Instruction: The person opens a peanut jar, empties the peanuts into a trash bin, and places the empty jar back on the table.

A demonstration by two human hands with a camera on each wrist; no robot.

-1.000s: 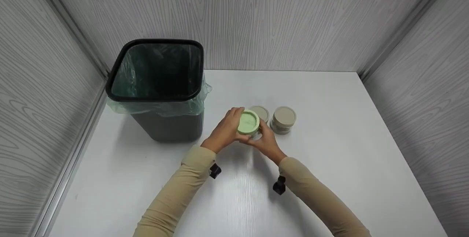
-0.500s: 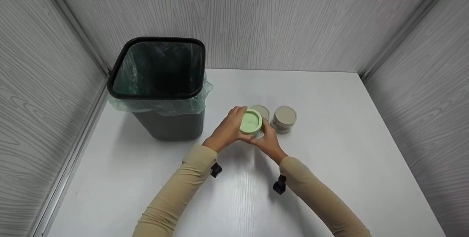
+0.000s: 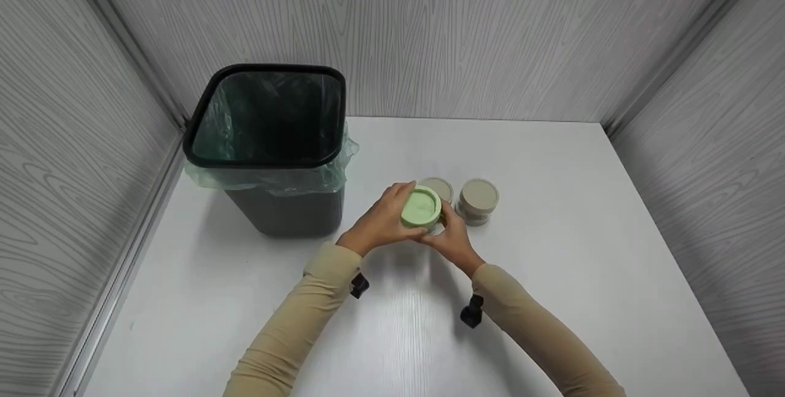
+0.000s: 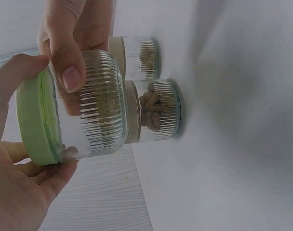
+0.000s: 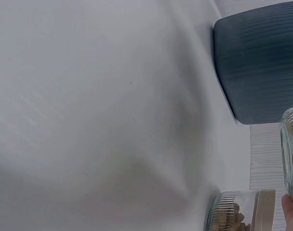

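A ribbed glass jar [image 4: 96, 110] with a pale green lid [image 3: 421, 207] is held just above the white table [image 3: 552, 274], between both hands. My left hand [image 3: 387, 218] curls around the green lid [image 4: 35, 125], thumb on one side and fingers on the other. My right hand [image 3: 452, 232] grips the glass body, its thumb [image 4: 69, 62] pressed on the ribs. The jar holds a little pale grainy content. Only the jar's edge [image 5: 292, 154] shows in the right wrist view.
Two beige-lidded jars [image 3: 437, 188] [image 3: 478, 199] stand on the table just behind the hands; the nearer jar [image 4: 153, 110] holds brownish lumps. A dark bin [image 3: 270, 145] with a green liner stands at the back left. Grey walls enclose the table on three sides.
The hands and the green-lidded jar have drifted slightly to the right. The right forearm has shifted a little right. Both grips look the same.
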